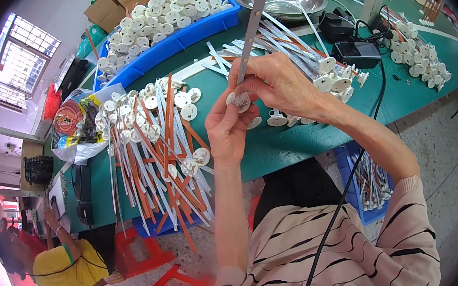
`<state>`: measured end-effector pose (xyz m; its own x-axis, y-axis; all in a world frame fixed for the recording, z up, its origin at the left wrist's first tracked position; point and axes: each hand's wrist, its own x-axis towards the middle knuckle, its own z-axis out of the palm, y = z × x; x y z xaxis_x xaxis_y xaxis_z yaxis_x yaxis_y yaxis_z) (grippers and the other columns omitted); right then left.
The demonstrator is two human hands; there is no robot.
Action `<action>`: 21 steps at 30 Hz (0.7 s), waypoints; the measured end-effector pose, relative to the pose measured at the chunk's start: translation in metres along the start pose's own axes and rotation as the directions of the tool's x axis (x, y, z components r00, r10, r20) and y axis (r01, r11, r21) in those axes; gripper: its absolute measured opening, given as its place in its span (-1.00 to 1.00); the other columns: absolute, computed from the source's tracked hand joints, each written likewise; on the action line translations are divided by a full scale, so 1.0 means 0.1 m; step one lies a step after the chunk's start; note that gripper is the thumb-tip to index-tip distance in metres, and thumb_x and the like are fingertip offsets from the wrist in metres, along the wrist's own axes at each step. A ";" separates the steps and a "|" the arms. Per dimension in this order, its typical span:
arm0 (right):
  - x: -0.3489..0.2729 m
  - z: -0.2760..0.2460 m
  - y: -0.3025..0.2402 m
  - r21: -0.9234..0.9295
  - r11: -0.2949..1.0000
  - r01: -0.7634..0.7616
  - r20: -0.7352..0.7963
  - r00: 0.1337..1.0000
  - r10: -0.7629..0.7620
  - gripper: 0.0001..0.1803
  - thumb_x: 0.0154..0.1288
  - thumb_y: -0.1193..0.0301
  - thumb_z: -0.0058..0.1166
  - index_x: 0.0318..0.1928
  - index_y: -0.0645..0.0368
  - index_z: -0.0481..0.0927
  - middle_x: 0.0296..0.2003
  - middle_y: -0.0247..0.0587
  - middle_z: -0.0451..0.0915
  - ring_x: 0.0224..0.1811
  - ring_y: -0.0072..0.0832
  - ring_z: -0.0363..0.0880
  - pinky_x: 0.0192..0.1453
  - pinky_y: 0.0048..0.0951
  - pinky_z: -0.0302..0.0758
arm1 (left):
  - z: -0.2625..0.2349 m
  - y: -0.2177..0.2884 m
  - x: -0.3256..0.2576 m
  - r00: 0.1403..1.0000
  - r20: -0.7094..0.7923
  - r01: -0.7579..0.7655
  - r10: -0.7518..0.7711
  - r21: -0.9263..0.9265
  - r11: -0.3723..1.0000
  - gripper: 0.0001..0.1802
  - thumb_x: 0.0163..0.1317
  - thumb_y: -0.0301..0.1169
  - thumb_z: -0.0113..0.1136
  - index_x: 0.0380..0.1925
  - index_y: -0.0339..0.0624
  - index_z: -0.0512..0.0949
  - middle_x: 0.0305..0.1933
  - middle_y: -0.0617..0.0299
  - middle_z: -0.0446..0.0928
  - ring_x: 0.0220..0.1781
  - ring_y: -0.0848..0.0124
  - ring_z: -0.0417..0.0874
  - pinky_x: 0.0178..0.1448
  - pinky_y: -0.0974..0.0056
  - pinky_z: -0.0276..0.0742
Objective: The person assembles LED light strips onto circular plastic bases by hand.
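My left hand [230, 126] is closed round a small white round plastic cap [240, 102] above the green table. Just above it, my right hand [276, 80] pinches a long thin metal strip [252, 31] near its lower end. The strip stands nearly upright and meets the cap between my fingers; the exact joint is hidden. Left of my hands lies a heap of silver and orange strips with white round caps [154, 145]. Behind my right hand lies another pile of silver strips [287, 44], with white caps [336, 83] at its right end.
A blue tray [155, 48] full of white caps stands at the back left. Beyond are a steel basin [283, 0] and a black power adapter [357, 54]; a black cable runs down past my right arm. A blue crate [369, 209] and red stools [138, 255] sit below; a co-worker [71, 261] is at lower left.
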<state>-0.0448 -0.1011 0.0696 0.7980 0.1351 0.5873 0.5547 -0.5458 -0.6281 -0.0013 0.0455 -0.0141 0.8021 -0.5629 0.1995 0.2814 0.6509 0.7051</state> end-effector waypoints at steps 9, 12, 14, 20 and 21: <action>0.00 0.02 0.07 -0.040 0.999 0.027 0.016 1.000 -0.026 -0.82 -0.03 0.71 0.00 -0.35 0.28 0.51 -0.51 -0.16 0.58 -0.44 -0.35 0.62 -0.34 -0.44 0.53 | -0.03 -0.02 0.01 1.000 0.001 0.015 -0.015 0.011 1.000 -0.62 0.28 -0.42 0.02 0.04 -0.43 0.38 -0.13 -0.01 0.54 -0.26 0.31 0.62 -0.15 0.27 0.59; 0.01 0.01 0.08 -0.040 0.998 0.047 0.030 0.999 -0.045 -0.82 -0.04 0.71 0.00 -0.36 0.26 0.51 -0.52 -0.18 0.57 -0.45 -0.37 0.61 -0.35 -0.44 0.53 | -0.04 -0.01 0.01 1.000 0.019 0.022 -0.022 0.007 1.000 -0.63 0.28 -0.43 0.02 0.03 -0.44 0.39 -0.14 -0.01 0.54 -0.27 0.30 0.62 -0.16 0.26 0.60; 0.02 0.02 0.06 -0.037 0.998 0.055 0.036 0.998 -0.054 -0.82 -0.04 0.71 0.00 -0.37 0.25 0.51 -0.53 -0.18 0.57 -0.46 -0.37 0.61 -0.36 -0.45 0.52 | -0.05 0.01 -0.01 1.000 0.015 0.017 -0.018 0.024 1.000 -0.62 0.27 -0.42 0.03 0.03 -0.44 0.38 -0.15 -0.01 0.54 -0.27 0.30 0.62 -0.16 0.25 0.60; 0.02 0.02 0.09 -0.041 0.997 0.059 0.036 0.998 -0.058 -0.84 -0.04 0.72 -0.01 -0.41 0.25 0.50 -0.55 -0.19 0.55 -0.50 -0.38 0.59 -0.41 -0.45 0.48 | -0.04 -0.01 0.00 0.999 -0.014 0.030 -0.030 0.054 0.998 -0.60 0.26 -0.43 0.05 0.04 -0.45 0.38 -0.17 0.01 0.54 -0.30 0.30 0.63 -0.18 0.25 0.62; 0.02 0.03 0.09 -0.041 0.996 0.074 0.019 0.997 -0.073 -0.84 -0.04 0.73 -0.01 -0.41 0.25 0.50 -0.56 -0.19 0.55 -0.50 -0.38 0.59 -0.42 -0.45 0.47 | -0.03 0.00 0.00 0.999 -0.026 0.032 -0.030 0.069 0.997 -0.59 0.25 -0.42 0.07 0.05 -0.45 0.38 -0.17 0.01 0.54 -0.31 0.31 0.63 -0.19 0.25 0.62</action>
<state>-0.0376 -0.1038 0.0632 0.7599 0.1905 0.6215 0.6017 -0.5680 -0.5616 0.0002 0.0464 -0.0160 0.8068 -0.5687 0.1601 0.2699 0.5960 0.7563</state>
